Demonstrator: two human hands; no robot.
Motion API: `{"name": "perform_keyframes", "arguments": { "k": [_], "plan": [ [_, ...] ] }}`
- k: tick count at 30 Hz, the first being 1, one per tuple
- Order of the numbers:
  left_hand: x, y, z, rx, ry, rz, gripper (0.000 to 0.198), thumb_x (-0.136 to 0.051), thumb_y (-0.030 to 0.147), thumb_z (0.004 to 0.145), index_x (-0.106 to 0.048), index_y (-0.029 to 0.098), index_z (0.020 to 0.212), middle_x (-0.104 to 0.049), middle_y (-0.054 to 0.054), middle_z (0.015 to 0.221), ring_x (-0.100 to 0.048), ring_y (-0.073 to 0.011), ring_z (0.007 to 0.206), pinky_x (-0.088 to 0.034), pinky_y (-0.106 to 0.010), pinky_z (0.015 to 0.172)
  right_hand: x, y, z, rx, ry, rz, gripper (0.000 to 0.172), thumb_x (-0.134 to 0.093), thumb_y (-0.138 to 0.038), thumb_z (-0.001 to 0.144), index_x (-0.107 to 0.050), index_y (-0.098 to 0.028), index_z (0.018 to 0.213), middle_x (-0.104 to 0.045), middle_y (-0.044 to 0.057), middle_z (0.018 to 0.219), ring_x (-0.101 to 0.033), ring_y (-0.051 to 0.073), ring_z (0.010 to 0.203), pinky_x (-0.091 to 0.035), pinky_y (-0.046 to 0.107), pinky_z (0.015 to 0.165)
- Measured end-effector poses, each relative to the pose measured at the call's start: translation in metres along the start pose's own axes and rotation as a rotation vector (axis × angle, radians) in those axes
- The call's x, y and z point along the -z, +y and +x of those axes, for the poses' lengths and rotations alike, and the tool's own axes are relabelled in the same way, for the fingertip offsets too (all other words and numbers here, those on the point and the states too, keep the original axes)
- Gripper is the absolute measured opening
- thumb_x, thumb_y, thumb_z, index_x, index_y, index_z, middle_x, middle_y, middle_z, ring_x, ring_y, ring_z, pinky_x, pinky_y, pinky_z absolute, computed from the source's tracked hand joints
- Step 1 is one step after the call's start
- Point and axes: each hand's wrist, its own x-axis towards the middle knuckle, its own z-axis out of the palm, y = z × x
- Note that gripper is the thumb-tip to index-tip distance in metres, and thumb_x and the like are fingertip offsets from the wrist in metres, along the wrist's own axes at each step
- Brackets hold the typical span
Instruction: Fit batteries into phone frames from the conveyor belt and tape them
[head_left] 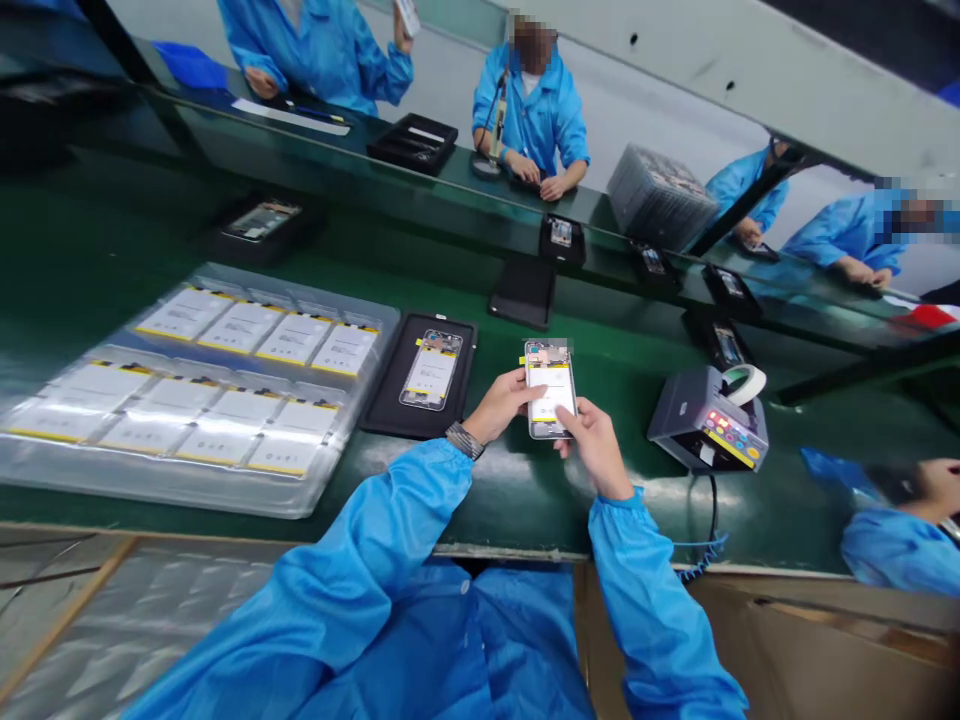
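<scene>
Between my two hands, above the table's front part, is an opened phone (550,376) with a white battery in its frame and a yellow tab at its upper left. My left hand (501,403) grips its left edge, the thumb lying on the battery. From the right, my right hand (596,440) holds the lower right edge, with its thumb pressed on the battery's lower part. To the left, a second opened phone (431,370) with a battery lies in a black tray (382,385).
A clear plastic tray (300,505) of several white batteries (300,338) covers the left side. At right stands a tape dispenser (705,420) with a tape roll. A black tray (523,292) lies ahead. Co-workers in blue sit across the line; another person's hand (941,488) is at far right.
</scene>
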Motion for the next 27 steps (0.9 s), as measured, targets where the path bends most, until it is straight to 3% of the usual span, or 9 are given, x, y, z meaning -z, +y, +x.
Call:
{"name": "perform_keyframes", "arguments": {
  "k": [2, 4, 8, 12, 15, 21, 27],
  "plan": [
    [-0.002, 0.001, 0.000, -0.008, 0.014, -0.046, 0.049, -0.073, 0.052, 0.083, -0.065, 0.012, 0.110, -0.073, -0.013, 0.101, -0.071, -0.0205, 0.079, -0.054, -0.026, 0.060, 0.003, -0.012, 0.017, 0.029, 0.026, 0.068, 0.040, -0.081, -0.050, 0.078, -0.060, -0.017, 0.087, -0.065, 0.000, 0.064, -0.049, 0.009, 0.038, -0.038, 0.019, 0.033],
    [-0.004, -0.004, 0.000, 0.003, 0.085, -0.004, 0.044, -0.062, 0.056, 0.090, -0.062, 0.014, 0.103, -0.072, -0.012, 0.093, -0.068, -0.0174, 0.069, -0.050, -0.023, 0.051, 0.003, -0.023, 0.046, 0.066, 0.068, 0.136, 0.035, -0.079, -0.044, 0.080, -0.058, -0.017, 0.082, -0.063, 0.000, 0.062, -0.046, 0.008, 0.036, -0.035, 0.019, 0.031],
    [-0.006, -0.029, 0.003, 0.015, 0.255, 0.342, 0.019, -0.059, 0.033, 0.092, -0.056, 0.016, 0.085, -0.066, -0.003, 0.073, -0.054, -0.0102, 0.049, -0.039, -0.021, 0.046, -0.013, -0.035, 0.126, -0.046, 0.194, 0.152, 0.028, -0.067, -0.035, 0.093, -0.048, -0.021, 0.078, -0.052, -0.004, 0.050, -0.040, 0.008, 0.033, -0.031, 0.018, 0.033],
    [-0.004, -0.047, 0.005, -0.145, 0.196, 0.577, 0.009, -0.056, 0.019, 0.087, -0.059, 0.016, 0.079, -0.063, 0.000, 0.066, -0.058, -0.0120, 0.059, -0.043, -0.023, 0.060, -0.041, -0.040, 0.199, -0.173, 0.239, 0.124, 0.027, -0.061, -0.030, 0.098, -0.043, -0.022, 0.080, -0.050, -0.005, 0.048, -0.039, 0.007, 0.034, -0.029, 0.017, 0.034],
    [-0.003, -0.050, 0.005, -0.166, 0.193, 0.653, 0.008, -0.055, 0.013, 0.082, -0.059, 0.017, 0.075, -0.061, 0.001, 0.063, -0.057, -0.0128, 0.061, -0.040, -0.023, 0.060, -0.058, -0.042, 0.239, -0.204, 0.230, 0.096, 0.025, -0.060, -0.029, 0.100, -0.043, -0.021, 0.083, -0.053, -0.004, 0.050, -0.040, 0.007, 0.034, -0.027, 0.016, 0.034],
    [-0.002, -0.049, 0.005, -0.144, 0.194, 0.763, 0.008, -0.055, 0.011, 0.078, -0.060, 0.017, 0.075, -0.059, 0.002, 0.062, -0.052, -0.0121, 0.057, -0.035, -0.024, 0.056, -0.069, -0.038, 0.288, -0.286, 0.218, -0.008, 0.017, -0.054, -0.028, 0.104, -0.052, -0.015, 0.093, -0.055, -0.005, 0.056, -0.040, 0.006, 0.035, -0.026, 0.016, 0.035],
    [-0.001, -0.047, 0.002, -0.114, 0.185, 0.847, 0.008, -0.057, 0.013, 0.079, -0.064, 0.017, 0.079, -0.062, 0.001, 0.065, -0.053, -0.0129, 0.060, -0.036, -0.024, 0.058, -0.060, -0.025, 0.302, -0.264, 0.205, -0.170, 0.020, -0.064, -0.029, 0.097, -0.057, -0.012, 0.092, -0.059, 0.001, 0.051, -0.042, 0.008, 0.035, -0.024, 0.018, 0.036]
  ]
}}
